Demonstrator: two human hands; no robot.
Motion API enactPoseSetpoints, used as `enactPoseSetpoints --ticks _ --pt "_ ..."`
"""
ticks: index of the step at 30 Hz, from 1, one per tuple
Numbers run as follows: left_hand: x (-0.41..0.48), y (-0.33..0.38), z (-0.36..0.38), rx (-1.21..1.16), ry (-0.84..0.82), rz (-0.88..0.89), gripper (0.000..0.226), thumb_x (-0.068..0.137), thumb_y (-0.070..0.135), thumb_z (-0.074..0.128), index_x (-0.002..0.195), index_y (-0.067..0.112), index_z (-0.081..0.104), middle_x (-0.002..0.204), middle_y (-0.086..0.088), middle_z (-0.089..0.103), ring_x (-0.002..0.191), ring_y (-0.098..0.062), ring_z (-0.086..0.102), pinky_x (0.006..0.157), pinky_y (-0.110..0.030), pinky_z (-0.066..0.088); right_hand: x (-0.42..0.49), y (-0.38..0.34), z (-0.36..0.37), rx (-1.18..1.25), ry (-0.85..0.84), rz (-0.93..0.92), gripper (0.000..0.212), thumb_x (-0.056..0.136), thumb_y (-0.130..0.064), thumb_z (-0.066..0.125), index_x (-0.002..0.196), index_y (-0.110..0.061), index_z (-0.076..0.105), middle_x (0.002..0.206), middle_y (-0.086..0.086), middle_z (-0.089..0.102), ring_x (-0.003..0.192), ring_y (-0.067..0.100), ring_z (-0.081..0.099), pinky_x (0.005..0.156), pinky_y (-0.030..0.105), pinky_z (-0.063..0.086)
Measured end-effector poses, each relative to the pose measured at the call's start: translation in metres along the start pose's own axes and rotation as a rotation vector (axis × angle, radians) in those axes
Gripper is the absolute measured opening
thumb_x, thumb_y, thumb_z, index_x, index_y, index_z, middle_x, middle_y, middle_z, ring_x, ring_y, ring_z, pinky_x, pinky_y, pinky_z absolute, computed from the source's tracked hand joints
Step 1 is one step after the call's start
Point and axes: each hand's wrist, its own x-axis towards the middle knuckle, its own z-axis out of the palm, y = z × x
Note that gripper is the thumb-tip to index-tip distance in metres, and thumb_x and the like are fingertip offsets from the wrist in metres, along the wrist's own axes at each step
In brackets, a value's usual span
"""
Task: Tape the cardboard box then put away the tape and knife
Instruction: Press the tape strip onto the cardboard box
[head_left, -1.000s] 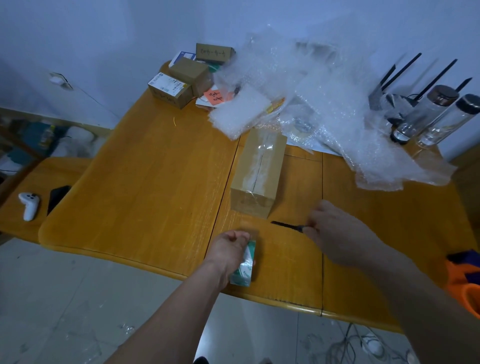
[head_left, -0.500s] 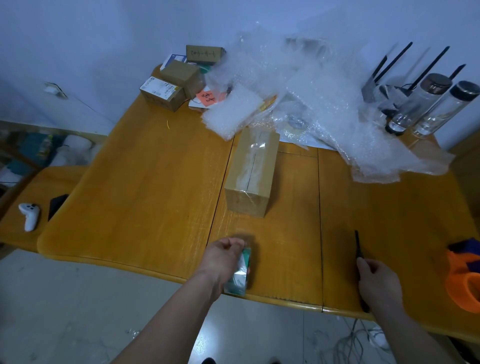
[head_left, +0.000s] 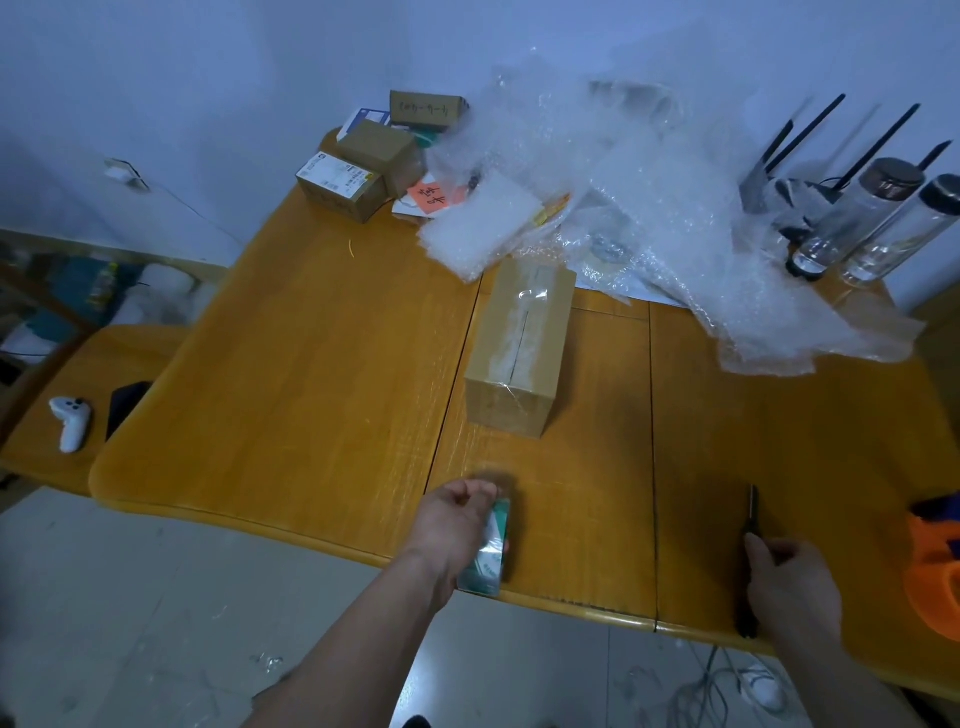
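Brown cardboard box (head_left: 519, 343) taped along its seam; hands grip tape (head_left: 488, 551) and knife (head_left: 751, 561).

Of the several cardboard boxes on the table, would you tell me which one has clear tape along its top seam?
The long cardboard box alone at mid-table, nearest the hands. Clear tape glints along its top seam; the smaller boxes stacked at the far edge show none.

Bare forearms — no sleeves, nothing worn.

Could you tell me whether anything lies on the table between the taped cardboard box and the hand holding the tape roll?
Nothing visible does. Only bare table separates the left hand, gripping the tape roll, from the cardboard box. The knife lies off to the right, under the right hand.
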Motion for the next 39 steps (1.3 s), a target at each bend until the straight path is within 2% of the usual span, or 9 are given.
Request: enactPoseSetpoints --ticks 2,5,8,11,14,17,23,31,39 --pt "-0.001 0.000 -0.001 -0.010 -0.001 -0.002 0.019 0.102 0.033 0.060 0.103 0.020 0.073 0.099 -0.006 0.075 0.074 -0.018 0.074 0.057 -0.028 0.058 -0.004 -0.012 -0.006 -0.018 0.034 -0.040 0.039 0.098 -0.043 0.060 0.115 -0.008 0.062 0.102 0.018 0.066 0.089 0.039 0.064 0.073 0.053 0.058" --pt "-0.003 -0.002 -0.001 -0.016 -0.013 -0.013 0.017 0.101 0.033 0.061 0.102 0.021 0.072 0.094 -0.004 0.075 0.048 -0.007 0.072 0.043 -0.018 0.053 -0.018 -0.062 -0.012 0.030 0.052 -0.293 0.046 0.097 -0.050 0.054 0.122 -0.012 0.060 0.118 0.015 0.065 0.108 0.035 0.062 0.089 0.061 0.055" --pt "-0.006 -0.008 -0.002 -0.016 -0.021 -0.031 0.015 0.101 0.032 0.061 0.101 0.022 0.073 0.096 -0.005 0.075 0.048 -0.010 0.073 0.047 -0.022 0.057 -0.047 -0.142 -0.010 0.067 0.004 -0.698 0.054 0.098 -0.054 0.048 0.137 -0.018 0.055 0.137 0.006 0.060 0.126 0.027 0.055 0.105 0.056 0.046" --pt "-0.008 -0.012 -0.002 -0.040 -0.030 -0.027 0.014 0.102 0.028 0.061 0.101 0.020 0.073 0.099 -0.008 0.076 0.045 -0.008 0.072 0.047 -0.023 0.056 -0.083 -0.211 0.001 0.007 -0.015 -1.092 0.059 0.099 -0.054 0.043 0.145 -0.019 0.050 0.146 0.002 0.056 0.137 0.023 0.048 0.112 0.051 0.038" --pt "-0.009 -0.011 -0.003 -0.046 -0.028 -0.029 0.014 0.102 0.028 0.060 0.100 0.021 0.072 0.100 -0.010 0.076 0.053 -0.014 0.073 0.051 -0.025 0.057 -0.100 -0.243 0.020 -0.226 -0.106 -1.302 0.063 0.103 -0.056 0.034 0.155 -0.022 0.038 0.161 0.001 0.040 0.151 0.023 0.030 0.124 0.052 0.019" --pt "-0.008 -0.011 -0.004 -0.060 -0.033 -0.028 0.013 0.102 0.026 0.061 0.100 0.020 0.072 0.099 -0.011 0.076 0.051 -0.014 0.073 0.048 -0.024 0.056 -0.094 -0.244 0.038 -0.382 -0.129 -1.354 0.061 0.105 -0.055 0.028 0.158 -0.024 0.031 0.167 0.000 0.029 0.155 0.022 0.019 0.125 0.049 0.010" --pt "-0.004 -0.016 -0.006 -0.064 -0.043 -0.022 0.013 0.102 0.028 0.061 0.099 0.020 0.072 0.096 -0.008 0.076 0.042 -0.005 0.069 0.043 -0.019 0.052 -0.087 -0.234 0.052 -0.397 -0.011 -1.424 0.061 0.103 -0.052 0.034 0.155 -0.020 0.039 0.162 0.004 0.039 0.152 0.026 0.028 0.123 0.049 0.022" --pt "-0.002 -0.020 -0.005 -0.115 -0.048 -0.019 0.012 0.100 0.026 0.065 0.095 0.019 0.074 0.090 -0.010 0.077 0.048 -0.012 0.071 0.048 -0.024 0.055 -0.087 -0.229 0.063 -0.352 0.114 -1.431 0.064 0.094 -0.054 0.050 0.148 -0.018 0.048 0.153 0.008 0.050 0.144 0.029 0.042 0.117 0.048 0.033" --pt "0.000 -0.023 -0.005 -0.137 -0.064 -0.023 0.012 0.098 0.029 0.068 0.094 0.019 0.072 0.087 -0.011 0.077 0.056 -0.021 0.073 0.056 -0.031 0.060 -0.087 -0.227 0.072 -0.334 0.181 -1.430 0.079 0.082 -0.053 0.072 0.148 -0.018 0.047 0.152 0.007 0.051 0.143 0.029 0.042 0.117 0.048 0.032"
